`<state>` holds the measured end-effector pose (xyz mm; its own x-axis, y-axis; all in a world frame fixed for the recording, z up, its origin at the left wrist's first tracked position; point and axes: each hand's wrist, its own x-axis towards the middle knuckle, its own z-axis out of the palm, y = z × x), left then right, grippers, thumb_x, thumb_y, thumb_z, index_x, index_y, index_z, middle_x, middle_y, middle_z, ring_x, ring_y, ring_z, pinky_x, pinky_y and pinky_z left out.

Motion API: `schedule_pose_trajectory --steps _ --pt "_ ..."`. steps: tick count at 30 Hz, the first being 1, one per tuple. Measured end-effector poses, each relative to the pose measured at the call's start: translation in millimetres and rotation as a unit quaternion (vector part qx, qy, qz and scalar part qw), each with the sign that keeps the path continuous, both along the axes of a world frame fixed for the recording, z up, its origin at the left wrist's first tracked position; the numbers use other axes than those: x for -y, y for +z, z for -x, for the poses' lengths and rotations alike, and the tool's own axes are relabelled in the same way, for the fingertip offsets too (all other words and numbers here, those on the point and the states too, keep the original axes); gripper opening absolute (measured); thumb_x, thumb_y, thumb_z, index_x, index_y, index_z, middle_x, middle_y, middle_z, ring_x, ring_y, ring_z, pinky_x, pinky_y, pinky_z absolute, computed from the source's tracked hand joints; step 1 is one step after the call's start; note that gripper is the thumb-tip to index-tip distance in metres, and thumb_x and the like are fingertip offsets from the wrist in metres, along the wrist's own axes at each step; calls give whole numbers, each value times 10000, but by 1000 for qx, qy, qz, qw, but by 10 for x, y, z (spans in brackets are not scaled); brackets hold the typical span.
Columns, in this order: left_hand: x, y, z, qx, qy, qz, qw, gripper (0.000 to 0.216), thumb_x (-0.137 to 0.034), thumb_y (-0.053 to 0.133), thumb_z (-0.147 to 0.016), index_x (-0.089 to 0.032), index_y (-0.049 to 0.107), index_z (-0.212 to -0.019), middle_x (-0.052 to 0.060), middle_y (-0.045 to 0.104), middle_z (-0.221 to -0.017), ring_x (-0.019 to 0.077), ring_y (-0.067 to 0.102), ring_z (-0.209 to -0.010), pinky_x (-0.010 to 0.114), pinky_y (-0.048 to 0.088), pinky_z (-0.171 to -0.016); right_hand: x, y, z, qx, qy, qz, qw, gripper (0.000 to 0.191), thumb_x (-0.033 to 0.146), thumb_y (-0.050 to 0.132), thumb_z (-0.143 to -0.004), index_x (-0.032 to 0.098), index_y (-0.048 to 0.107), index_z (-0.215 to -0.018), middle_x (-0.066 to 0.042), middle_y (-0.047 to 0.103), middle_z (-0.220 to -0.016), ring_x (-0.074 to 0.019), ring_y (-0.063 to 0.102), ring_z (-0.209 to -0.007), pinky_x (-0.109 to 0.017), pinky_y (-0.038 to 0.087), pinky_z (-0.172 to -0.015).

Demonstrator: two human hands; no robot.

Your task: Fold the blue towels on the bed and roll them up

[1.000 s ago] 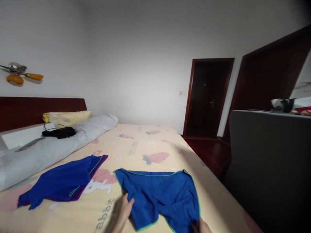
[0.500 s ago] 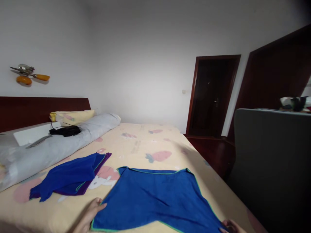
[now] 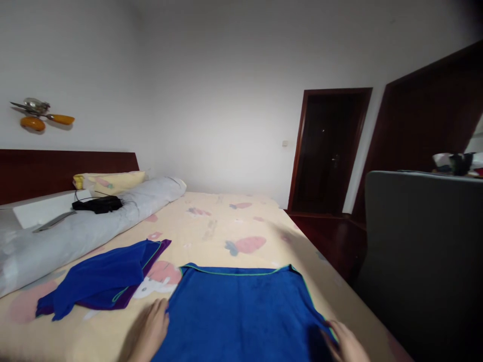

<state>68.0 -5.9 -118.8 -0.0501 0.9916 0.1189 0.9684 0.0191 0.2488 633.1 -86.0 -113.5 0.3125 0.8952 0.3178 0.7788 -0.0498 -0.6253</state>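
A blue cloth (image 3: 237, 311) with green edging lies spread on the bed, its far edge folded over in a narrow strip. At its left edge, my left hand (image 3: 153, 327) is closed on the fabric, fingertips partly hidden. My right hand (image 3: 347, 343) grips the right edge, where the cloth lifts and casts a dark shadow. The near part of the cloth runs out of the picture. To the left of it lies a second cloth (image 3: 101, 274), blue with a purple side, loosely folded and touched by neither hand.
The bed (image 3: 211, 226) has a cream sheet printed with carrots and rabbits. Along its left lie a long grey bolster (image 3: 151, 196), a black item (image 3: 98, 203), a white box (image 3: 47, 208) and a yellow pillow (image 3: 116, 182). A grey chair back (image 3: 418, 241) stands at right.
Both hands have moved up along the cloth's sides, the right one also slightly left. The cloth's near edge has left the picture, and its wrinkles have smoothed.
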Motion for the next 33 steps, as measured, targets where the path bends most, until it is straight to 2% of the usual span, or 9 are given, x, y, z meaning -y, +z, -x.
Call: schedule_pose_trajectory --steps 2,5,8,11,16,20,25,29,33 --pt "-94 89 -470 37 -119 -2 992 497 -279 299 -923 -165 516 -1356 115 469 -1441 202 408 -1357 317 287 -1149 -188 84 550 13 135 38 990 665 662 388 -831 167 649 -1190 -157 583 -1297 -300 521 -1234 -438 354 -1099" --pt "-218 102 -1153 58 -274 51 959 565 -369 308 -939 -207 386 -1475 44 254 -1568 197 233 -1449 379 210 -1190 -494 170 1370 26 322 102 941 656 638 339 -917 231 475 -1413 -88 390 -1491 -267 314 -1407 -477 212 -1168" --pt "-408 63 -1590 47 -320 94 942 625 -435 330 -933 -221 293 -1519 31 166 -1585 205 154 -1470 418 152 -1201 -831 188 1876 55 401 128 905 630 629 289 -946 287 385 -1466 -74 301 -1536 -257 244 -1438 -526 179 -1159" --pt "-720 80 -1649 8 -290 90 953 609 -456 293 -945 -257 281 -1521 12 186 -1581 205 144 -1472 437 125 -1198 -1190 152 1941 120 414 132 893 630 634 292 -944 290 390 -1462 -70 298 -1536 -249 243 -1438 -518 189 -1151" --pt "-1255 236 -1047 -54 -149 105 982 644 -488 308 -939 -224 259 -1524 82 185 -1581 274 137 -1469 522 103 -1170 -1691 56 1255 226 231 165 932 616 599 255 -960 280 364 -1476 -55 314 -1534 -204 255 -1435 -422 168 -1169" --pt "-1469 304 -517 -53 -66 141 986 671 -556 331 -923 -266 248 -1522 71 114 -1597 292 82 -1475 575 106 -1145 -1870 -30 509 230 94 205 947 618 517 290 -967 214 296 -1506 -100 201 -1570 -243 168 -1459 -460 156 -1165" --pt "-1549 238 -369 -24 30 140 989 566 -560 240 -958 -378 302 -1490 48 118 -1607 263 113 -1475 555 156 -1127 -1869 -143 37 219 -18 242 945 622 502 278 -964 210 273 -1514 -78 185 -1579 -228 126 -1469 -480 142 -1169" --pt "-1526 185 -352 -10 124 77 989 558 -424 154 -995 -226 417 -1444 177 329 -1515 342 285 -1396 596 260 -1031 -1780 -164 -46 202 -108 258 939 668 533 192 -969 168 235 -1526 -107 186 -1580 -263 141 -1465 -522 201 -1142" --pt "-1570 192 -307 11 130 37 991 346 -339 393 -952 -214 624 -1178 124 572 -1292 285 448 -1266 433 357 -977 -1712 -184 -69 222 -130 185 948 640 491 170 -970 146 369 -1471 -134 301 -1535 -283 272 -1419 -516 273 -1098"
